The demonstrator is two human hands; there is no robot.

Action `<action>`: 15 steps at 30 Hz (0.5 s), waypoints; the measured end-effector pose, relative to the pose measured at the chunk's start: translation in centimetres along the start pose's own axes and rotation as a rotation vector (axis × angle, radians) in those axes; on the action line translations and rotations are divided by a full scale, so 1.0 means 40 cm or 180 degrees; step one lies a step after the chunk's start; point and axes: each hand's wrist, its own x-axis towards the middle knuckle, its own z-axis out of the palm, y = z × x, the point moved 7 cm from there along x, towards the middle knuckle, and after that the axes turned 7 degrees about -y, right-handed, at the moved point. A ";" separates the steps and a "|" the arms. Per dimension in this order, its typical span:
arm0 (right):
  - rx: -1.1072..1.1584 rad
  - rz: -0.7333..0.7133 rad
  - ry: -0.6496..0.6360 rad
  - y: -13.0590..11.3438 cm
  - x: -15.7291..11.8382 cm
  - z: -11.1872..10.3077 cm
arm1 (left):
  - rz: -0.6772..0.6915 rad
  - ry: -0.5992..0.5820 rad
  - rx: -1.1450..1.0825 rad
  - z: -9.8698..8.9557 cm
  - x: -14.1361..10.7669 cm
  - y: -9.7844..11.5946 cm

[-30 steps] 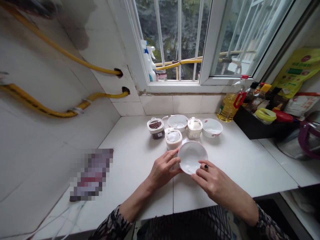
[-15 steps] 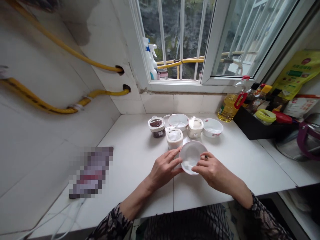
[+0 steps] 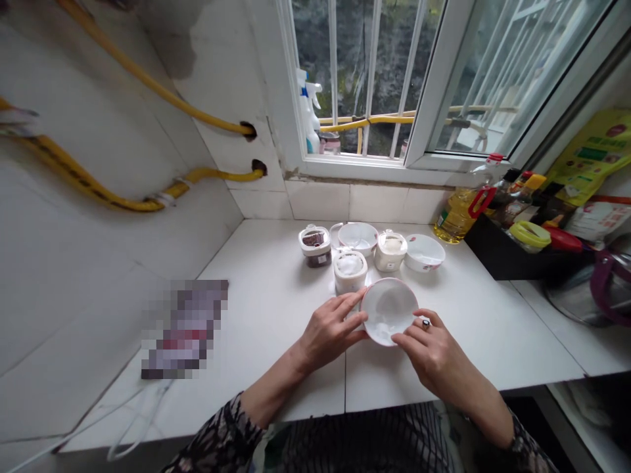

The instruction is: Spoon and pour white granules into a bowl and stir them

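Observation:
A white bowl (image 3: pixel 389 303) with a thin pink rim is held between my hands, its opening tilted toward me. My left hand (image 3: pixel 331 330) grips its left side, fingers along the outer wall. On the right, my right hand (image 3: pixel 430 343), with a ring on one finger, pinches the rim. Small pale patches show low inside the bowl; whether they are contents or reflections I cannot tell. Just behind it stands a lidded jar of white contents (image 3: pixel 350 270). Farther back are a jar with dark contents (image 3: pixel 315 246), a jar with cream-coloured contents (image 3: pixel 391 249) and two bowls, the left bowl (image 3: pixel 357 238) and the right bowl (image 3: pixel 424 253).
An oil bottle (image 3: pixel 456 209) stands at the back right, beside a black box (image 3: pixel 486 248) of condiment bottles. A metal pot (image 3: pixel 574 295) sits farther right. On the left lie a blurred flat object (image 3: pixel 190 332) and a white cable (image 3: pixel 129 417). A barred window (image 3: pixel 367 79) is behind the counter.
My right hand's fingers have moved from inside the bowl out to its right rim. My left hand keeps its hold. The view has shifted slightly.

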 end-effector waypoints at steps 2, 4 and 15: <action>0.0004 0.0021 0.0074 0.000 -0.007 -0.008 | 0.0020 0.0004 -0.0024 -0.001 0.000 0.002; -0.0154 0.0120 0.0271 0.016 -0.007 -0.014 | 0.0024 0.0012 -0.0038 0.000 -0.001 0.003; 0.0291 0.0651 0.0422 0.040 -0.039 -0.018 | 0.0084 -0.0013 0.0043 -0.002 -0.002 0.009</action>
